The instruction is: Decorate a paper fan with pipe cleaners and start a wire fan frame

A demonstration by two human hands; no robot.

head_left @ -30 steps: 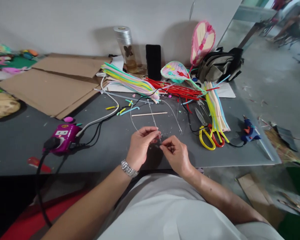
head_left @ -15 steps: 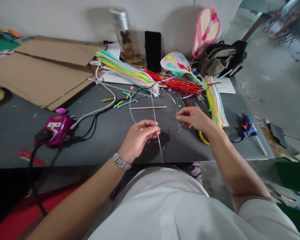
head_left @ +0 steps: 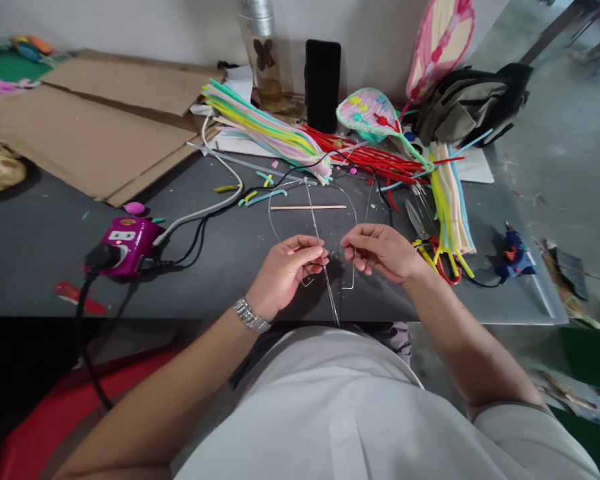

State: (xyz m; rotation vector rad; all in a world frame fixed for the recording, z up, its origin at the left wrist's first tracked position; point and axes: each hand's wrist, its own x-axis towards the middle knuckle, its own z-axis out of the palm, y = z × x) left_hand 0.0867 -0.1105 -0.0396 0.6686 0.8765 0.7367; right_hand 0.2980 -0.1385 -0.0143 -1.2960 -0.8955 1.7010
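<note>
My left hand (head_left: 291, 272), fingers pinched together, grips a frame of thin metal wire (head_left: 313, 212) with a straight middle strand and a rounded loop. The strand's lower end sticks out below my fingers. My right hand (head_left: 380, 252) is closed on the right side of the loop, and a bent wire end (head_left: 350, 287) hangs under it. A small gap separates the two hands. Beyond them a thin wooden stick (head_left: 290, 208) lies on the grey table (head_left: 220, 267), seen through the loop.
Behind are bundled pipe cleaners (head_left: 275, 137), red pipe cleaners (head_left: 375, 160), a phone (head_left: 323, 87) and a bottle (head_left: 266, 63). Scissors (head_left: 450, 270) and a glue gun (head_left: 516, 257) lie right. Cardboard (head_left: 95, 143) and a purple power socket (head_left: 125, 243) are left, with cables crossing the table.
My right hand has come in closer to my left and now pinches the loop's right side. The left hand keeps its hold on the wire frame. The camera view has shifted slightly.
</note>
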